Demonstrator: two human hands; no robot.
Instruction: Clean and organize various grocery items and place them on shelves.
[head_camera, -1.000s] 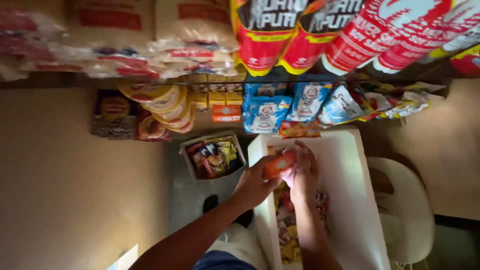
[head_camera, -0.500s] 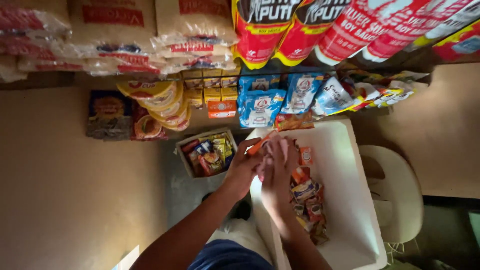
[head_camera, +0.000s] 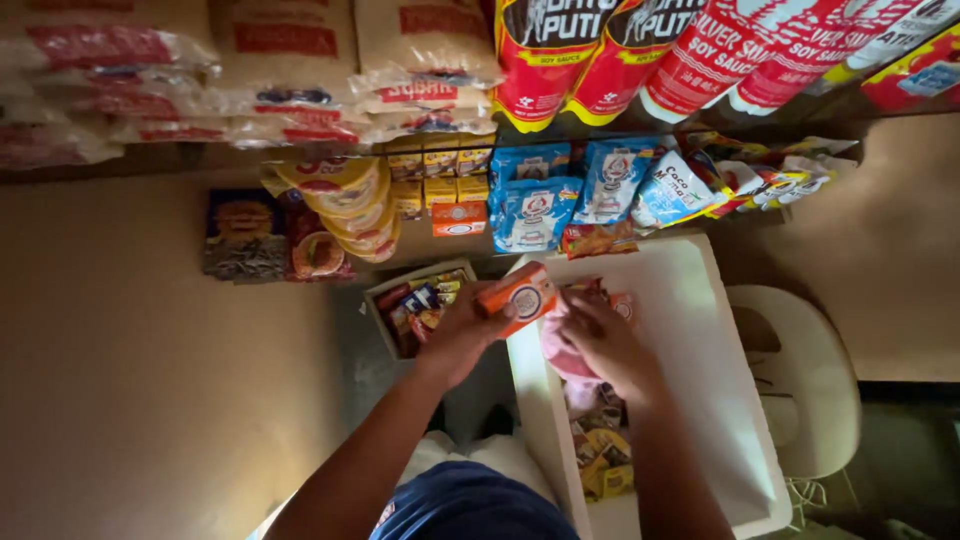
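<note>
Orange carton (head_camera: 517, 297) sits gripped in the left hand (head_camera: 462, 335), lifted over the near corner of the white foam box (head_camera: 700, 350). Right hand (head_camera: 610, 345) is curled around what appears to be a pink cloth (head_camera: 562, 352) inside the box; the view is dim. Keep the carton level, support its underside, and clear the box rim and the small tray of sachets (head_camera: 420, 305) alongside.

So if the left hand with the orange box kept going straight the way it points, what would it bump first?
Probably the blue packets on the shelf ahead of the left hand and its orange box, though depth is unclear.
</note>
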